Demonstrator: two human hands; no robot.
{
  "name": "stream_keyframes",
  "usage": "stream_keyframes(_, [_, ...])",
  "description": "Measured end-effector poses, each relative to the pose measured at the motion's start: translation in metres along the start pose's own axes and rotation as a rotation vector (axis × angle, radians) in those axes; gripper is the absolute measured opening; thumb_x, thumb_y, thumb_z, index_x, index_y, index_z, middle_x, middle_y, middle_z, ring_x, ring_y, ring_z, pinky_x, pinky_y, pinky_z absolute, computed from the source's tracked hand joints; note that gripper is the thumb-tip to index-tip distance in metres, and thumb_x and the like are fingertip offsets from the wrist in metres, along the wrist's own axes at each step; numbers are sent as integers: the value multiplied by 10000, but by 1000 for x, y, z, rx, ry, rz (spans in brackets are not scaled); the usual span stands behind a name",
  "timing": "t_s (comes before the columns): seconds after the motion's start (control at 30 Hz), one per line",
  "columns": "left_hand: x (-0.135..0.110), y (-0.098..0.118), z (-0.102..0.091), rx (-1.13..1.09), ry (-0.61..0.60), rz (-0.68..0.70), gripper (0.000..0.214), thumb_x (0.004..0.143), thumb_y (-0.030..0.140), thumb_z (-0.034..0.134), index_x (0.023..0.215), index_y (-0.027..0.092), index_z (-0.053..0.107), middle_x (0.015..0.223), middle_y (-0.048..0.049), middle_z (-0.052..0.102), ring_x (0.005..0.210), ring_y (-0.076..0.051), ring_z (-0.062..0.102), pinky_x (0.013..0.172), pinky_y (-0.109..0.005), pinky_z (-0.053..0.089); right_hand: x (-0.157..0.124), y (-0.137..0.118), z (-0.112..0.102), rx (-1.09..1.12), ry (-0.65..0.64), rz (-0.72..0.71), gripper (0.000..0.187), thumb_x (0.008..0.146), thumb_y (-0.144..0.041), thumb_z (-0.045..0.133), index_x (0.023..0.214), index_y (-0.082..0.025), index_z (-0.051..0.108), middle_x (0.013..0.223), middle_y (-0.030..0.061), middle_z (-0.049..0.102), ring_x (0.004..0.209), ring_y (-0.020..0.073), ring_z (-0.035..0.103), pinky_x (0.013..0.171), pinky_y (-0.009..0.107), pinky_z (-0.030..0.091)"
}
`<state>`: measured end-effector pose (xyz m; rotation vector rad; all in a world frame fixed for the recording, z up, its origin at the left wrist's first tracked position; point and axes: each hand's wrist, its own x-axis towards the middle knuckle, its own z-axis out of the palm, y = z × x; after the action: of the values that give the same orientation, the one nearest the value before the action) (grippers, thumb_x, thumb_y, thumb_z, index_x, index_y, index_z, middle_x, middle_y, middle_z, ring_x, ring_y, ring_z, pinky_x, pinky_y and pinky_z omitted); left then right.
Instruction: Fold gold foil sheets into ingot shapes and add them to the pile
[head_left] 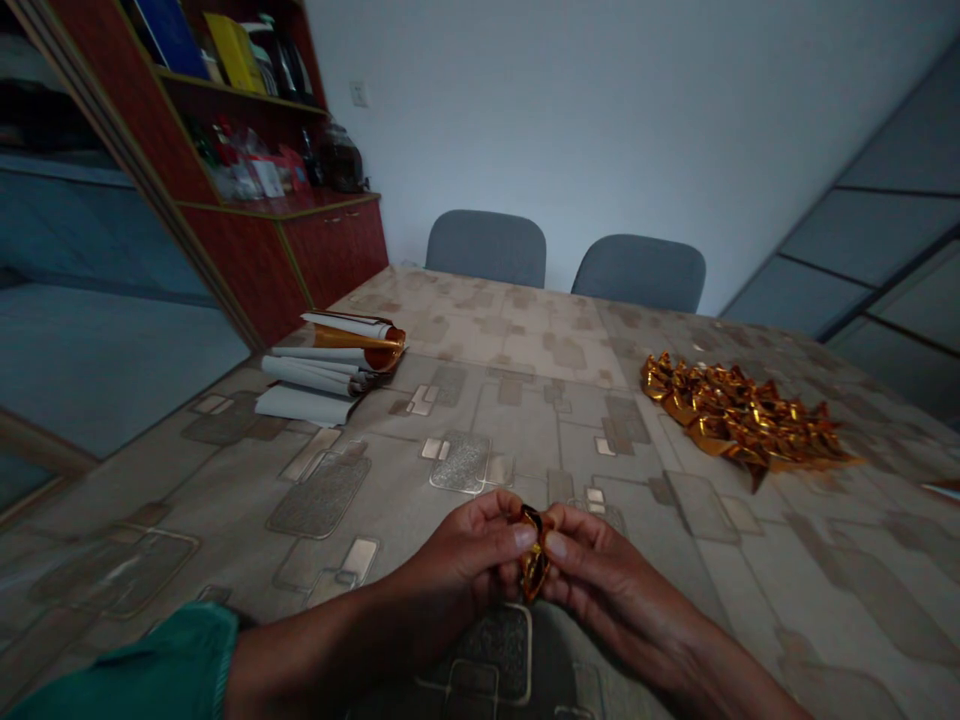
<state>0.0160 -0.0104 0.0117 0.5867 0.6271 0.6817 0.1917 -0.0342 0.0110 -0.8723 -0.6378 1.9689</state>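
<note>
Between my two hands, just above the near part of the table (517,400), is a small folded piece of shiny gold foil paper (534,570). My left hand (484,550) pinches its left side, with the thumb on the front. From the right, my right hand (592,560) grips the other side in the same way. The piece is upright and narrows to a point at the bottom; my fingers hide part of it. Farther right on the table lies a cluster of folded gold foil pieces (742,410), set close together in rows.
Loosely folded sheets (315,375), white on one side and gold on the other, are stacked at the table's left. Two grey chairs (487,245) stand at the far edge. A red-brown cabinet (330,250) with filled shelves is at the back left.
</note>
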Motion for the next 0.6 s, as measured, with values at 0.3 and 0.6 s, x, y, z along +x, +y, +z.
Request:
stream_keyframes(0.3, [0, 4, 2, 44, 26, 5, 434, 672, 385, 884, 866, 177, 555, 682, 26, 617, 533, -82, 539, 541, -215, 386, -2, -4, 0, -45, -44, 35, 297, 724, -283, 896, 818, -119, 666, 808, 54, 736, 729, 140, 685, 710, 260, 536])
stream_keyframes(0.6, [2, 4, -1, 98, 10, 49, 405, 663, 314, 882, 875, 172, 567, 768, 8, 648, 563, -83, 579, 522, -198, 413, -1, -8, 5, 56, -46, 49, 267, 679, -196, 921, 794, -109, 696, 778, 37, 743, 722, 141, 720, 731, 259, 574])
